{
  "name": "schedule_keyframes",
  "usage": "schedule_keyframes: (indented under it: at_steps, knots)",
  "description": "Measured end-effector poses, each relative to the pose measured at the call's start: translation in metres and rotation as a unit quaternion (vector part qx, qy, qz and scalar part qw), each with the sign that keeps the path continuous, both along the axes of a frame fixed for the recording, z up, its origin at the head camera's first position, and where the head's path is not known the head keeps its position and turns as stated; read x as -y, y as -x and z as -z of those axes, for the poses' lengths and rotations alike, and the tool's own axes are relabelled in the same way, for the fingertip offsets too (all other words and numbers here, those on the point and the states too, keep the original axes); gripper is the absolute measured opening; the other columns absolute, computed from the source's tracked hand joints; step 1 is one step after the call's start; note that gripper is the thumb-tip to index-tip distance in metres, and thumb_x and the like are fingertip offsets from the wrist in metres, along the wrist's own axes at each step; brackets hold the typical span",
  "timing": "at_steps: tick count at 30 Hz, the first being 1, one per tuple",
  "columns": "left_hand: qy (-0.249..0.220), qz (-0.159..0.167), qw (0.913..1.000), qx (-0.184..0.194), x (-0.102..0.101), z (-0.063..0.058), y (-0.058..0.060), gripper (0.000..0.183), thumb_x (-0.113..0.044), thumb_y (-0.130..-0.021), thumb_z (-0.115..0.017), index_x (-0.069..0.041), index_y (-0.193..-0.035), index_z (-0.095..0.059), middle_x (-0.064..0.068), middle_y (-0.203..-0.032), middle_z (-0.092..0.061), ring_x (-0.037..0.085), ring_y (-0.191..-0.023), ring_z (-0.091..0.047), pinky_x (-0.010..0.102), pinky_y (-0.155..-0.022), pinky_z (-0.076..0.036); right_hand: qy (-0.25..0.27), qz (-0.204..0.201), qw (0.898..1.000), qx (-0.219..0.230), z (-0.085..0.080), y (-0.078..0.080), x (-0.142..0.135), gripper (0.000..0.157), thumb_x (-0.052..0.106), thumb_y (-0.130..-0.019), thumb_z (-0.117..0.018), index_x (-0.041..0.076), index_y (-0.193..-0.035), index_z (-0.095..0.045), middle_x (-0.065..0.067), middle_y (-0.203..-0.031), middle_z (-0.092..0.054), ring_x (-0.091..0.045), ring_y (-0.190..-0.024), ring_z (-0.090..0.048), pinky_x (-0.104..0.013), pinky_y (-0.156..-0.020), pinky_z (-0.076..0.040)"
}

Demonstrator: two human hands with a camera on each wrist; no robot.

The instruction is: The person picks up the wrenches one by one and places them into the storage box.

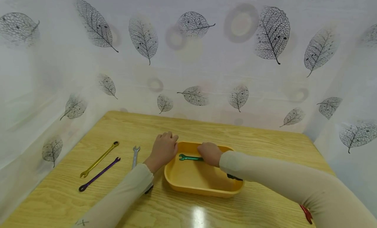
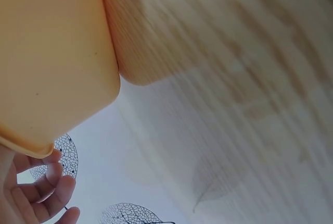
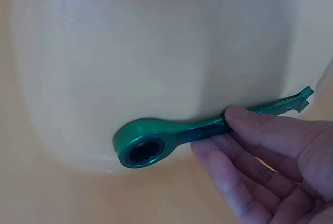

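Note:
A yellow plastic tray [image 1: 200,190] stands on the wooden table, its upper left corner under my left hand [image 1: 165,147]. In the left wrist view, the fingers of my left hand [image 2: 44,187] curl about the rim of the tray [image 2: 57,62]. My right hand [image 1: 210,154] is inside the tray and holds a green combination wrench [image 1: 190,158]. The right wrist view shows thumb and fingers of the right hand [image 3: 276,156] pinching the handle of this wrench [image 3: 140,143], with its ratchet ring end toward the left and its open end toward the right.
On the table [image 1: 265,146] to the left lie a gold wrench [image 1: 100,159], a purple wrench [image 1: 100,174] and a silver wrench [image 1: 135,156], partly hidden by the left sleeve. A red wrench end [image 1: 306,214] shows beside the right sleeve. Leaf-printed sheeting [image 1: 206,64] surrounds the table.

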State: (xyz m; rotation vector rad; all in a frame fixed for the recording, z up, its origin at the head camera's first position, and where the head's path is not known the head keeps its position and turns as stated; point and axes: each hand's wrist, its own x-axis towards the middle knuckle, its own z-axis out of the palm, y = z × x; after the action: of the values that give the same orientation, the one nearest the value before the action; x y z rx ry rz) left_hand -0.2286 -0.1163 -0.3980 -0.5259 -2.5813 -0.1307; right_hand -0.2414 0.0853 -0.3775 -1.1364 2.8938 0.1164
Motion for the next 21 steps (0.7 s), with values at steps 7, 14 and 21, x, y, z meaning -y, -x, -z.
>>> schedule_keyframes:
  at_steps: [7,14,21]
  knots:
    - [0.005,-0.016,0.9998,-0.011,-0.0014,0.0007,-0.0011,0.008,-0.017,-0.084,-0.064,-0.01,-0.088,-0.064,0.007,-0.079,-0.059,0.022,-0.072,-0.057,0.041,-0.072,-0.049,0.002,0.0,1.0,0.002,-0.0001,-0.0004,-0.0014,0.019,-0.003,-0.087,-0.059,0.005,-0.07,-0.054,-0.008,-0.065,-0.057,-0.018,-0.059,-0.052,-0.032,-0.056,-0.041]
    - [0.0,-0.022,0.9997,-0.01,-0.0022,-0.0007,-0.0024,0.009,-0.017,-0.083,-0.065,-0.009,-0.087,-0.064,0.007,-0.077,-0.057,0.022,-0.07,-0.055,0.041,-0.073,-0.048,-0.001,-0.001,1.0,0.005,0.0,-0.0004,-0.0028,0.015,-0.001,-0.088,-0.058,0.004,-0.074,-0.055,-0.009,-0.069,-0.058,-0.021,-0.064,-0.056,-0.034,-0.06,-0.045]
    - [0.003,-0.032,0.9995,0.001,-0.003,-0.001,-0.0022,0.011,-0.019,-0.084,-0.064,-0.009,-0.09,-0.065,0.007,-0.078,-0.058,0.022,-0.071,-0.055,0.04,-0.073,-0.048,0.002,-0.001,1.0,0.011,-0.0041,-0.0029,-0.0034,0.018,-0.003,-0.087,-0.058,0.005,-0.072,-0.053,-0.009,-0.067,-0.058,-0.02,-0.061,-0.054,-0.033,-0.058,-0.043]
